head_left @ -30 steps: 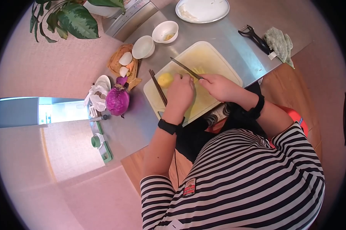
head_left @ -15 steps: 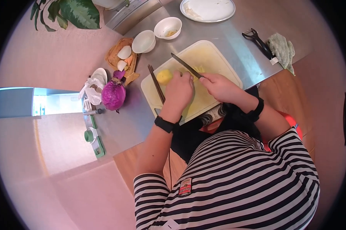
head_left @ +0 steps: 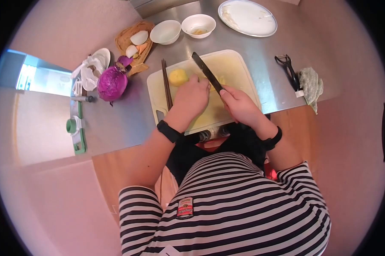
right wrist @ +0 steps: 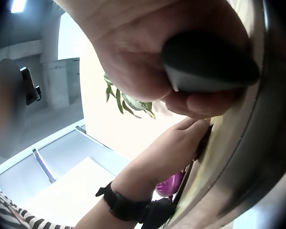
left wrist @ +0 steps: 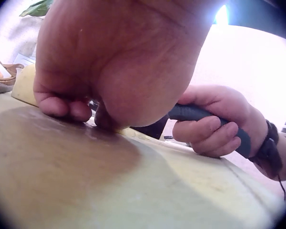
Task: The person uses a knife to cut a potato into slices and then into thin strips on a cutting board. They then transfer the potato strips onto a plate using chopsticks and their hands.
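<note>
On the pale cutting board (head_left: pixel 209 117), my right hand (head_left: pixel 243 106) grips the dark handle of a kitchen knife (head_left: pixel 206 71), its blade slanting away to the upper left. My left hand (head_left: pixel 192 97) is close beside the blade, fingers curled down and fingertips on the board. A bit of yellow potato (left wrist: pixel 118 130) shows under its thumb in the left wrist view; the rest is hidden by the hand. Past the left knuckles sits a peeled yellow potato (head_left: pixel 178 77). Cut yellow strips (head_left: pixel 221 80) lie on the blade's other side. Dark chopsticks (head_left: pixel 166 85) rest along the board's left side.
Left of the board are a purple cabbage (head_left: pixel 112 83), a basket (head_left: pixel 123 35) with white pieces, and a green-and-white slicer (head_left: pixel 79 134). Two white bowls (head_left: pixel 166 32) and an oval plate (head_left: pixel 248 19) stand behind. A black peeler (head_left: pixel 289 73) and greenish cloth (head_left: pixel 310 87) lie right.
The head view has turned, so the board and counter things sit differently in frame. Both hands keep to the same spot on the board, left hand beside the knife.
</note>
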A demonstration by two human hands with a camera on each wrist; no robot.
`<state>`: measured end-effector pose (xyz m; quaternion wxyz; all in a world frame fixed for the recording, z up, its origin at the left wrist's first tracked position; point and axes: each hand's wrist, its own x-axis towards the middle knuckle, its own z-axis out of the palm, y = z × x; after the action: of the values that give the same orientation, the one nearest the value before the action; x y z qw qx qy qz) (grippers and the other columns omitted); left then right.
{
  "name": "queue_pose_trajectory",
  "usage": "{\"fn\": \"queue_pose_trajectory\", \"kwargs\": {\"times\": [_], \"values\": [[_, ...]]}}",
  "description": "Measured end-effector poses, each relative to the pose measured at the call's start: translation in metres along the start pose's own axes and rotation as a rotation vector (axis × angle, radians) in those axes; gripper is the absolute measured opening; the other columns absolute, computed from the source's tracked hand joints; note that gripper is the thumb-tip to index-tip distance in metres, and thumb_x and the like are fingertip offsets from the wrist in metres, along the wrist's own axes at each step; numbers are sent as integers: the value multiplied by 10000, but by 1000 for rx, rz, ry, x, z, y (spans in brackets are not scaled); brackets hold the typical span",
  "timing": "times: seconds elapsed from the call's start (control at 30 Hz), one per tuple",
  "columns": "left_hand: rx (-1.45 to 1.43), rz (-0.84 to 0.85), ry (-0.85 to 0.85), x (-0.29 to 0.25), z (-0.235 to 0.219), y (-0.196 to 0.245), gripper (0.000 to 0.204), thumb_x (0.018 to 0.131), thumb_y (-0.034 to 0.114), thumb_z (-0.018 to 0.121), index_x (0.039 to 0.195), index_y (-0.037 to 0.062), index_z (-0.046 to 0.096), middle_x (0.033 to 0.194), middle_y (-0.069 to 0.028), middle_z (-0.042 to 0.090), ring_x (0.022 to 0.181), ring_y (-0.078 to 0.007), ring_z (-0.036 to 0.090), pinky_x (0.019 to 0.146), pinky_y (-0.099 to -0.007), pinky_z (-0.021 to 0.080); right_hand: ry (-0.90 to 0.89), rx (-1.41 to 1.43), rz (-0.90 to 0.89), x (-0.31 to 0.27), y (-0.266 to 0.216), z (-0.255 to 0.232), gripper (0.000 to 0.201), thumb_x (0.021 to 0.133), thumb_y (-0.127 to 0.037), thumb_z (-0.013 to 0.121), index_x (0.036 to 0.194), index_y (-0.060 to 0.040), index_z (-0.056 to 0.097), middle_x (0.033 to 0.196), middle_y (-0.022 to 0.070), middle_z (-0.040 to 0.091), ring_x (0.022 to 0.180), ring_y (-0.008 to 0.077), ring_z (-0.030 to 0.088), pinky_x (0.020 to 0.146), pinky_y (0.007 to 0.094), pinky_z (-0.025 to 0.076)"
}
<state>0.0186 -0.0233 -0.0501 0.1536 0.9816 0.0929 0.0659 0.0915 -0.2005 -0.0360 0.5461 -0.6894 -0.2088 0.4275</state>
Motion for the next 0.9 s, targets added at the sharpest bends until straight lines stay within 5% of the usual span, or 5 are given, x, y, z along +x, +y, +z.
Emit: {"fn": "queue_pose_trajectory", "kwargs": {"times": [0.2, 0.3, 0.37, 0.47, 0.9], "values": [[-23, -13, 31, -1, 4, 0, 199, 949, 225, 543, 973, 50, 635, 903, -182, 587, 777, -379, 633, 692, -475, 533, 31, -64, 13, 3, -3, 5, 413, 1033, -269, 437, 1348, -23, 539, 620, -17, 450, 464, 94, 423, 427, 283, 379], [-26, -4, 48, -1, 8, -3, 199, 941, 219, 549, 965, 44, 640, 893, -183, 587, 774, -377, 634, 690, -472, 534, 21, -180, 79, 2, -4, 9, 432, 1033, -259, 428, 1367, -1, 519, 733, 103, 610, 598, 201, 601, 566, 325, 494], [-35, 13, 68, -1, 9, -5, 200, 937, 216, 550, 960, 40, 641, 886, -185, 586, 771, -378, 634, 687, -473, 535, 182, -412, -277, 4, 6, 16, 442, 1031, -250, 428, 1369, 26, 504, 992, 271, 673, 912, 359, 681, 818, 370, 523], [-35, 30, 61, 0, 7, -6, 196, 933, 208, 551, 954, 35, 641, 872, -187, 585, 764, -381, 633, 679, -473, 535, 180, -406, -230, -2, 1, 20, 450, 1029, -249, 437, 1369, 39, 497, 1155, 344, 611, 1133, 438, 598, 979, 383, 455], [-70, 42, 93, -2, 7, -6, 191, 938, 213, 558, 914, 34, 620, 865, -191, 568, 756, -385, 629, 673, -482, 526, 142, -287, -64, 2, 1, 12, 454, 1027, -255, 446, 1378, 30, 493, 951, 271, 650, 899, 363, 648, 854, 369, 490]]}}
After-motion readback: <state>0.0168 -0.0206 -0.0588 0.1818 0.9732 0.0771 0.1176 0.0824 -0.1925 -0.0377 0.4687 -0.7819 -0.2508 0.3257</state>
